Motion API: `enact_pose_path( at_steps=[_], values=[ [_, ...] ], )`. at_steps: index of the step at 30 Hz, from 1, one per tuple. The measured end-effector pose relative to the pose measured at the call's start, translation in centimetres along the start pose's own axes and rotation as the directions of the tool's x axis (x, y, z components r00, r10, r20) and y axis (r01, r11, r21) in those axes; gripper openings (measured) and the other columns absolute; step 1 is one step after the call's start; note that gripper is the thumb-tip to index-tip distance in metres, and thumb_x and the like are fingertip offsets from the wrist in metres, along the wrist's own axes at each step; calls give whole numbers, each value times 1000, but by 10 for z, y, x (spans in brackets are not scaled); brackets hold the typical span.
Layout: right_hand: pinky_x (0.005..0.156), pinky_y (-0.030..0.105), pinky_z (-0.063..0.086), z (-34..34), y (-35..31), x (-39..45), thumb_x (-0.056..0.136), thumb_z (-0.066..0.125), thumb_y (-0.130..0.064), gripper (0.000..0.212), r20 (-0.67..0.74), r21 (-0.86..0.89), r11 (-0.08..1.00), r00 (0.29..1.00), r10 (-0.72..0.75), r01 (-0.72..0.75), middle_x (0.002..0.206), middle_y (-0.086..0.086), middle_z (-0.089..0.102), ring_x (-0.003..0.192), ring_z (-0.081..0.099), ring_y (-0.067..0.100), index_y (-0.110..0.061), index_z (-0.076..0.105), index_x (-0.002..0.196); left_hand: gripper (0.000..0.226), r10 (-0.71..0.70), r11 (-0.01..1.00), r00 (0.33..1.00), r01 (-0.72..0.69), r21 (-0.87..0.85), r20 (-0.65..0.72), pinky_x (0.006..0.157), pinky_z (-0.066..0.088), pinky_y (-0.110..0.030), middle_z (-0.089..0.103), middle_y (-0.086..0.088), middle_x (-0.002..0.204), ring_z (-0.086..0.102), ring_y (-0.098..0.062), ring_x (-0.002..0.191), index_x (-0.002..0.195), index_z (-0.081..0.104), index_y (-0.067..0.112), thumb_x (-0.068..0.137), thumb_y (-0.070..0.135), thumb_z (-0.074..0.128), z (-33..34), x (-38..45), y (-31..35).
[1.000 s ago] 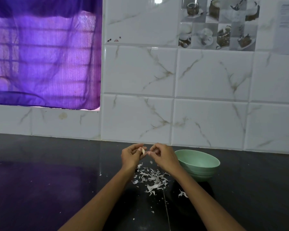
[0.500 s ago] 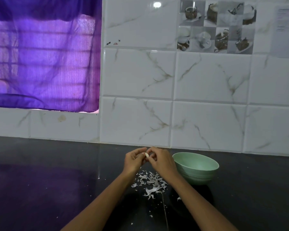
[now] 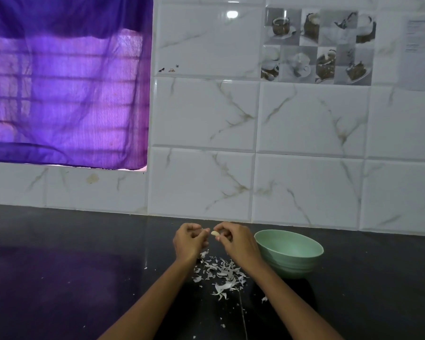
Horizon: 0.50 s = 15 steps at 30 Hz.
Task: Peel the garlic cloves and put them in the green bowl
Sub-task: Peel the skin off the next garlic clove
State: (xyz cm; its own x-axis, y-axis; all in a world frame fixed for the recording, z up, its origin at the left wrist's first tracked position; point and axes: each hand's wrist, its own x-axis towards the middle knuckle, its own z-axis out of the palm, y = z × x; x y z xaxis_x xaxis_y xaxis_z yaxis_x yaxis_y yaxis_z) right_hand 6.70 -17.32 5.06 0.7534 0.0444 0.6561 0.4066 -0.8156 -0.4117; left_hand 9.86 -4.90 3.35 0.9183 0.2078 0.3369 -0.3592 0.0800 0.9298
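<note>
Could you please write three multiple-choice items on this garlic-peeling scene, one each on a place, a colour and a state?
1. Where do the loose garlic skins lie?
A. inside the bowl
B. on the dark counter below the hands
C. on the window sill

2. What colour is the bowl?
A. light green
B. red
C. black

3. How is the garlic clove held?
A. lying free on the counter
B. resting in the bowl
C. in the fingers of the right hand, with the left hand close beside it

Key: 1 B, the white scraps are heaped on the counter between the forearms. 2 A, its rim and wall are pale green. 3 C, the pale clove shows at the right fingertips, above the counter and left of the bowl.
</note>
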Motion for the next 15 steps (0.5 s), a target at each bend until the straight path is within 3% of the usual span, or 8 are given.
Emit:
enact_pose_path(
  at_steps=[5, 9, 11, 15],
  values=[
    [57, 8, 38, -1, 3, 2, 85, 65, -19, 23, -17, -36, 999, 999, 27, -28, 75, -15, 59, 66, 53, 0, -23, 66, 108, 21, 23, 998, 998, -19, -62, 65, 57, 57, -30, 69, -14, 71, 65, -18, 57, 81, 58, 1, 83, 19, 69, 3, 1, -2],
    [62, 18, 43, -4, 1, 2, 83, 67, -20, 21, -53, -43, 998, 997, 49, -52, 72, -14, 59, 66, 54, 2, -22, 65, 104, 7, 64, 995, 977, -48, -84, 205, 58, 55, -23, 68, -17, 78, 66, -20, 66, 89, 64, 2, 83, -1, 66, 1, 2, -2],
    [61, 17, 43, -4, 1, 2, 82, 69, -20, 21, -70, -28, 998, 996, 57, -59, 69, -15, 59, 63, 53, 1, -21, 66, 103, 18, 71, 994, 964, -48, -97, 255, 58, 55, -20, 66, -16, 82, 65, -20, 72, 88, 63, 5, 81, -11, 62, 1, 1, -3],
    [53, 13, 35, -4, -1, 0, 84, 67, -27, 14, -99, 1, 998, 993, 60, -61, 65, -17, 54, 60, 51, -1, -21, 66, 96, 11, 115, 991, 960, -95, -89, 255, 57, 54, -19, 64, -12, 78, 63, -17, 68, 85, 63, 6, 84, -5, 62, 2, 2, -5]
  ],
)
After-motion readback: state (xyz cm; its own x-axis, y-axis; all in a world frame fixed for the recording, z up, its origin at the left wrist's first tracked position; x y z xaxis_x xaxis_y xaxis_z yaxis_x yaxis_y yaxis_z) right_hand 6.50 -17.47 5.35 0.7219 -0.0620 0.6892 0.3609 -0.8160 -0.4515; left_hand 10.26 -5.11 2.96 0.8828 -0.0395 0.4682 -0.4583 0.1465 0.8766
